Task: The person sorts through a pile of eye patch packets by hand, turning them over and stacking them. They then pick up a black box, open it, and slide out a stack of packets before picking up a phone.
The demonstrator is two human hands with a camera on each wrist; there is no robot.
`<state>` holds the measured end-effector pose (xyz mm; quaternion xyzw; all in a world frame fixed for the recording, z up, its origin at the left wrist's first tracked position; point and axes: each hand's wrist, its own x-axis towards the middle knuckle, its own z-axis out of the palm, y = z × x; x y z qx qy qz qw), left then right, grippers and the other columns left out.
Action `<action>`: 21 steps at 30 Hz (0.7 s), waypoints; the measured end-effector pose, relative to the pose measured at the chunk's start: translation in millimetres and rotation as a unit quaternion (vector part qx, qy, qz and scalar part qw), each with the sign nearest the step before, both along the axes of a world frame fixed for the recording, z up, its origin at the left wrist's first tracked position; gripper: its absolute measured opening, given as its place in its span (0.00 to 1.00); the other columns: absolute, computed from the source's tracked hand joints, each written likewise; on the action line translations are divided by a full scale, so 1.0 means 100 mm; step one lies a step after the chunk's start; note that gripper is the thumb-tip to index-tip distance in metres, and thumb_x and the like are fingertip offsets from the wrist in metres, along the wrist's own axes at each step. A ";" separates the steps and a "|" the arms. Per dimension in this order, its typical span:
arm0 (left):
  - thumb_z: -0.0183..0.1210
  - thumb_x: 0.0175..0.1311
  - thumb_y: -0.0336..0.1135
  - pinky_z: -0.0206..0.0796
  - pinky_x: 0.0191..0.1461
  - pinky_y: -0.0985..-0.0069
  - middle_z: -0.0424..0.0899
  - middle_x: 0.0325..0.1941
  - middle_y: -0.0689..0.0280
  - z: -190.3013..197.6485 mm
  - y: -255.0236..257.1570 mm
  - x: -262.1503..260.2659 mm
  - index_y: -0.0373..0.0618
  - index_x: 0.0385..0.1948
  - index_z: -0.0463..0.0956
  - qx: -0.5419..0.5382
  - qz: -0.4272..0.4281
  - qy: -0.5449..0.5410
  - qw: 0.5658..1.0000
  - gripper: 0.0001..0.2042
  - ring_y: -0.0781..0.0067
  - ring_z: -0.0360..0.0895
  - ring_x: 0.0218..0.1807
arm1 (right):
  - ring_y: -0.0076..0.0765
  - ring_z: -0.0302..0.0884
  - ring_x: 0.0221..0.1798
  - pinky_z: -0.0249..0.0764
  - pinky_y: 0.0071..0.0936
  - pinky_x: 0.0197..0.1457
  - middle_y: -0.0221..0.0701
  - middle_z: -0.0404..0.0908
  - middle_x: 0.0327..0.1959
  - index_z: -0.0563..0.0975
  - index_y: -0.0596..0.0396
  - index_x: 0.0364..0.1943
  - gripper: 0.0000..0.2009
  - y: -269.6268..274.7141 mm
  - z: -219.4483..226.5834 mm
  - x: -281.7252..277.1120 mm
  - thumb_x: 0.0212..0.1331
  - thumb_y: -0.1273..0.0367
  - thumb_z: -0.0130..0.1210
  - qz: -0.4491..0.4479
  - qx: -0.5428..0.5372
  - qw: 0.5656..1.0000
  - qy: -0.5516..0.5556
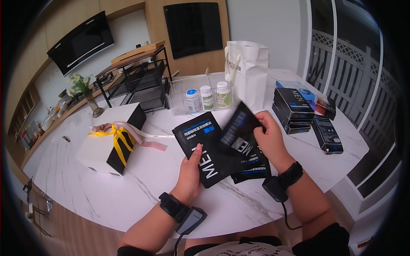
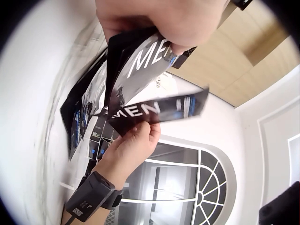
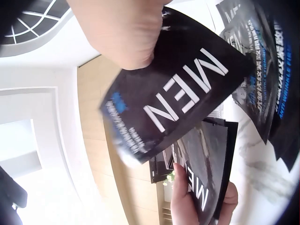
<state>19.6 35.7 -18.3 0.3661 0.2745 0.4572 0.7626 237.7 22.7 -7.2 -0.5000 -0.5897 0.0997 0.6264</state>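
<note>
My left hand grips a stack of black MEN sachets, thumb on the front face; the right wrist view shows several layers in this stack. My right hand pinches one black sachet by its edge, tilted and slightly blurred, just right of the stack. In the left wrist view that sachet hangs from the fingers of my right hand. More black sachets lie on the table beneath it.
A white box with yellow and pink ribbon stands left. Behind are a clear bin with bottles, a white paper bag and a black rack. Stacked black boxes and a single one are at right.
</note>
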 end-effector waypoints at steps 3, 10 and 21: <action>0.48 0.63 0.43 0.72 0.43 0.75 0.78 0.39 0.63 0.01 -0.02 0.01 0.41 0.45 0.67 0.001 -0.004 -0.001 1.000 0.16 0.71 0.78 0.38 | 0.27 0.67 0.25 0.64 0.21 0.30 0.33 0.69 0.20 0.69 0.59 0.29 0.09 -0.10 0.13 -0.02 0.43 0.82 0.40 -0.051 0.049 0.997 -0.033; 0.48 0.63 0.43 0.73 0.42 0.75 0.78 0.38 0.64 0.01 -0.01 0.02 0.40 0.44 0.67 0.006 -0.003 -0.007 1.000 0.16 0.72 0.78 0.37 | 0.37 0.62 0.26 0.58 0.29 0.33 0.29 0.62 0.17 0.64 0.54 0.13 0.05 -0.23 0.43 0.02 0.32 0.78 0.47 -0.151 0.207 0.882 -0.396; 0.48 0.63 0.43 0.74 0.38 0.75 0.79 0.35 0.64 0.01 -0.02 0.02 0.40 0.42 0.68 0.005 0.031 0.010 0.999 0.15 0.72 0.79 0.34 | 0.35 0.69 0.40 0.65 0.29 0.45 0.29 0.71 0.29 0.73 0.53 0.24 0.03 0.15 0.00 -0.24 0.43 0.72 0.51 -0.125 0.178 0.844 -0.490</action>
